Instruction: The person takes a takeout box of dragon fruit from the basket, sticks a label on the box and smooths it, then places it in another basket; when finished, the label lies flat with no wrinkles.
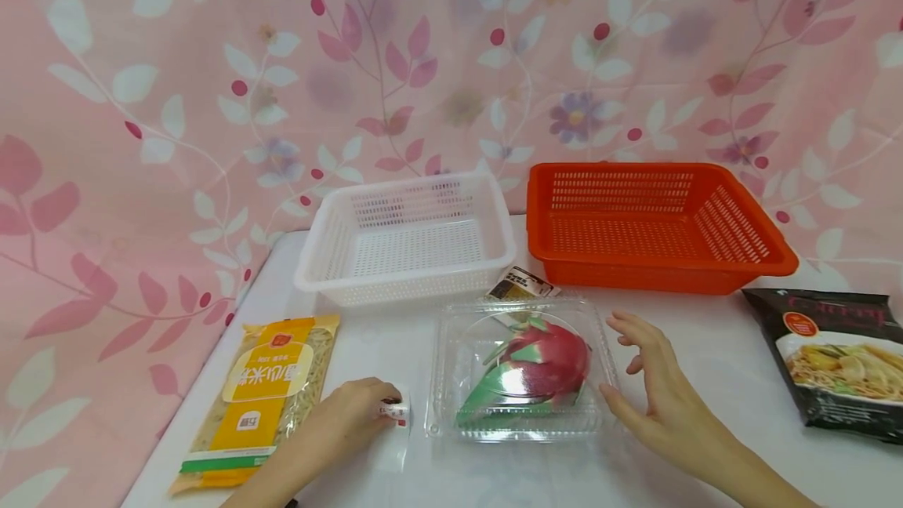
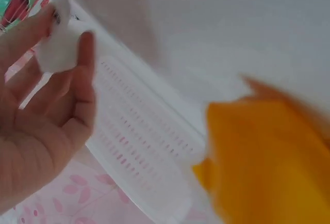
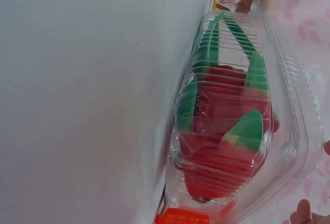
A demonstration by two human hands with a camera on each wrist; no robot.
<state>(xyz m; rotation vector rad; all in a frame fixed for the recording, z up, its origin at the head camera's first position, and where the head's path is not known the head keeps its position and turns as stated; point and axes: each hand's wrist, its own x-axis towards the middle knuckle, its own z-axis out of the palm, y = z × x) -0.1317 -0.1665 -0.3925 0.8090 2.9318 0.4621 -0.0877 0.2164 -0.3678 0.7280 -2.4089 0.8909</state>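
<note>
My left hand pinches a small white and clear packet with dark and red print, low over the table. In the left wrist view, thumb and fingers meet at this pale packet. Right beside it sits a closed clear plastic clamshell box with a red and green dragon fruit inside. My right hand is at the box's right side, fingers spread and loosely bent, gripping nothing. The right wrist view shows the fruit through the ribbed lid, with two right fingertips at the edge.
A yellow bag of rice noodles lies at the left. Behind stand a white basket and a red basket. A small dark and white packet lies behind the box, and a black noodle bag lies at the right.
</note>
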